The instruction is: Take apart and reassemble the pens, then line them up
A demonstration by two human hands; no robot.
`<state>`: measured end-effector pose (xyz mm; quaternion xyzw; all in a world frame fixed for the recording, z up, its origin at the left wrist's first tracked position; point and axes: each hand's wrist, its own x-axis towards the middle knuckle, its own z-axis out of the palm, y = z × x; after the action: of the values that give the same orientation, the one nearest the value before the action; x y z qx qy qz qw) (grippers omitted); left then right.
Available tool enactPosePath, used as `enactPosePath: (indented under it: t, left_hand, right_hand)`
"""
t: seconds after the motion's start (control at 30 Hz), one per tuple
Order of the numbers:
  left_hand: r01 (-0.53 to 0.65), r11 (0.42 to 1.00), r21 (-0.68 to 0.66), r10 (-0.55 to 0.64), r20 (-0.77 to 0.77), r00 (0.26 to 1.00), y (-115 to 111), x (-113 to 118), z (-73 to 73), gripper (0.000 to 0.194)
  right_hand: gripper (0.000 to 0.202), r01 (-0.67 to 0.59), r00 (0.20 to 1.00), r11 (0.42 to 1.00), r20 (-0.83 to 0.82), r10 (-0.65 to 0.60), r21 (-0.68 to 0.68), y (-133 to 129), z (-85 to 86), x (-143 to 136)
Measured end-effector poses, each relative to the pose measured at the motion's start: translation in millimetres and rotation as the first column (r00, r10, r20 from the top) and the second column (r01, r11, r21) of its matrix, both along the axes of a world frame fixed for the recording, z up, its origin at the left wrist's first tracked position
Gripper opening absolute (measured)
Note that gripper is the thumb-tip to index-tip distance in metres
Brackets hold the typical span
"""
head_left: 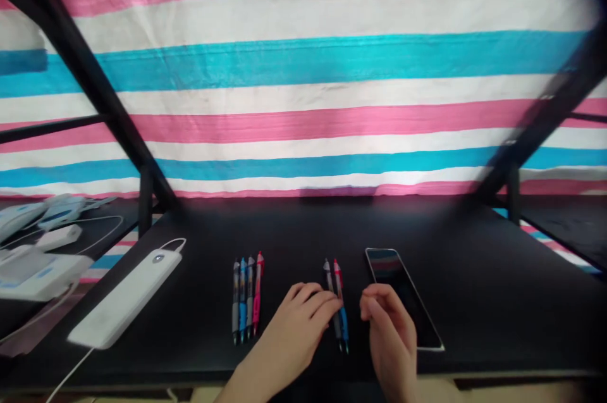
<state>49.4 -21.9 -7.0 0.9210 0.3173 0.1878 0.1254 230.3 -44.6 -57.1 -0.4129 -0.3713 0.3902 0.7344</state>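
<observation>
On the black table [294, 226], several pens [250, 302] lie side by side left of my hands, with grey, blue and pink grips. Two more pens [339, 321] lie together between my hands, one with a blue grip and a red top. My left hand [301, 321] rests over these two, its fingertips touching them; its fingers are together and bent, and its thumb is hidden. My right hand [389, 327] is curled beside the phone [412, 302], covering part of its left edge. Whether anything is between its closed fingers cannot be made out.
A white power strip [126, 298] with a cable lies at the left. Further left, white devices and cables [42, 273] sit on another surface. Black metal posts [90, 74] rise on both sides, and a striped sheet [303, 61] hangs behind the table.
</observation>
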Motion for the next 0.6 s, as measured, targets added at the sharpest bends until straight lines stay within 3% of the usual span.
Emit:
enactPosePath:
  t: [0.2,0.37,0.6]
  left_hand:
    - [-0.040,0.989,0.142,0.043,-0.013,0.999,6.2,-5.5,-10.3,0.042]
    - [-0.070,0.985,0.156,0.064,0.040,0.997,3.8,-8.0,-16.0,0.041]
    - [-0.207,0.949,0.237,0.153,0.228,0.962,-0.6,-16.8,-9.0,0.038]
  right_hand:
    - [0.012,0.019,1.000,1.000,0.008,-0.019,0.011,1.6,-2.0,-1.6]
    - [0.012,-0.007,0.999,1.000,0.054,0.007,-0.005,1.0,-9.1,1.2]
    - [0.013,-0.088,0.976,0.995,0.199,0.093,-0.039,4.7,-11.5,5.4]
